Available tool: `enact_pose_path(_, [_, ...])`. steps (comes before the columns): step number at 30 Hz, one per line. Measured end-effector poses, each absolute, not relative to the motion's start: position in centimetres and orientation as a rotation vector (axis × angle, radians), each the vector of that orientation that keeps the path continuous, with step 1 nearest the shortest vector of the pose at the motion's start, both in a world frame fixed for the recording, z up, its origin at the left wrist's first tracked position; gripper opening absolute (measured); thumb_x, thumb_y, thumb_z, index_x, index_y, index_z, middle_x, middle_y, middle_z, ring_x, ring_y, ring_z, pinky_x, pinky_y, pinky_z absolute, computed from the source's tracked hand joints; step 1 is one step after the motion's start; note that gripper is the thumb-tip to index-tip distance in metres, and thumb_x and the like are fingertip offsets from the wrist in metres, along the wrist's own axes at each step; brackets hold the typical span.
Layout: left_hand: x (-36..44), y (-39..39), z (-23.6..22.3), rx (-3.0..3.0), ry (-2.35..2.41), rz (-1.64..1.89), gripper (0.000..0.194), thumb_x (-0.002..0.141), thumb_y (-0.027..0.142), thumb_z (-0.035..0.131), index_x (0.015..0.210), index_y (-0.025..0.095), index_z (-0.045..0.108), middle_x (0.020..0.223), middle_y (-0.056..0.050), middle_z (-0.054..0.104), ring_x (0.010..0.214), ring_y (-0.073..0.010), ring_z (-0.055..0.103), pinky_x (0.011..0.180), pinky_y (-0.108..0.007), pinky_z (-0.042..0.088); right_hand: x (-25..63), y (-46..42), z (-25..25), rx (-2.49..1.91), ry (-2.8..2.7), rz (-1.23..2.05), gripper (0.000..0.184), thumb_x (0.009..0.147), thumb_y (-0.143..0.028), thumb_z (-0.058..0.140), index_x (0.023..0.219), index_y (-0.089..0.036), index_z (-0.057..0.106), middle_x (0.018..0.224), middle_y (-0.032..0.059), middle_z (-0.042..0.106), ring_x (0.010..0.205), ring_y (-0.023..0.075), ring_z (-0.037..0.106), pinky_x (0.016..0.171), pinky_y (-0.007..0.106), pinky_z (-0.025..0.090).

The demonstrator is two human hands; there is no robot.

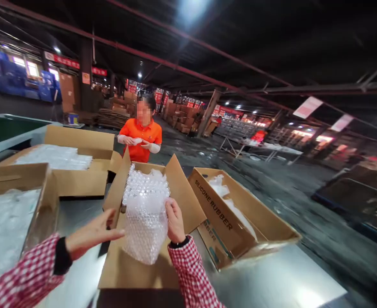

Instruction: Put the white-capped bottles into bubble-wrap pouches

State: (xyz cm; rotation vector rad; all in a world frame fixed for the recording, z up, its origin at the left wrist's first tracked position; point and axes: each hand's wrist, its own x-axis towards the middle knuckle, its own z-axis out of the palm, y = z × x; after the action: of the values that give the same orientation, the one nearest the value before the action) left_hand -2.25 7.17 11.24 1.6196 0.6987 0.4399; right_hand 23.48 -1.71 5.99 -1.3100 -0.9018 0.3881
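Observation:
My right hand (175, 221) grips the right edge of a sheet of bubble wrap (145, 214) that hangs from an open cardboard box (137, 261) in front of me. My left hand (94, 233) hovers just left of the wrap with fingers stretched out, holding nothing. Both my sleeves are red and white checked.
A tilted box marked SILICONE RUBBER (240, 214) with white packing lies to the right. Boxes of clear plastic bags (55, 156) stand at left on the metal table (272, 282). A person in an orange shirt (141, 137) stands beyond the boxes. Stacked cartons fill the dark hall behind.

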Motion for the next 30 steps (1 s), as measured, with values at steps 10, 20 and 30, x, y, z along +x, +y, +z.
enact_pose_path(10, [2.0,1.4,8.1,1.273,0.59,0.657,0.038,0.07,0.047,0.074,0.074,0.012,0.061,0.064,0.003,0.053,0.056,-0.0075,0.043,0.053,-0.019,0.032,22.7,-3.8,2.6,-1.329,-0.716,0.491,0.036,0.078,-0.056,0.055,0.088,-0.022,0.056,0.084,0.003,0.057,0.081,0.0201,0.053,0.079,0.036,0.045])
enact_pose_path(20, [-0.4,-0.5,5.3,1.442,0.817,0.792,0.037,0.084,0.051,0.051,0.073,0.017,0.058,0.072,0.0,0.057,0.072,-0.0166,0.05,0.068,-0.026,0.043,14.2,-5.9,2.1,-1.07,-1.147,1.073,0.033,0.073,-0.049,0.069,0.088,-0.02,0.063,0.078,0.0004,0.058,0.067,0.0144,0.049,0.065,0.027,0.04])
enact_pose_path(30, [-4.2,2.5,4.5,1.699,1.034,0.523,0.056,0.084,0.056,0.045,0.123,0.016,0.05,0.084,-0.003,0.06,0.062,-0.0165,0.056,0.056,-0.026,0.045,17.1,-1.6,-1.8,-1.219,-1.307,1.411,0.045,0.076,-0.063,0.059,0.085,-0.02,0.068,0.072,-0.0006,0.059,0.062,0.0126,0.051,0.062,0.026,0.042])
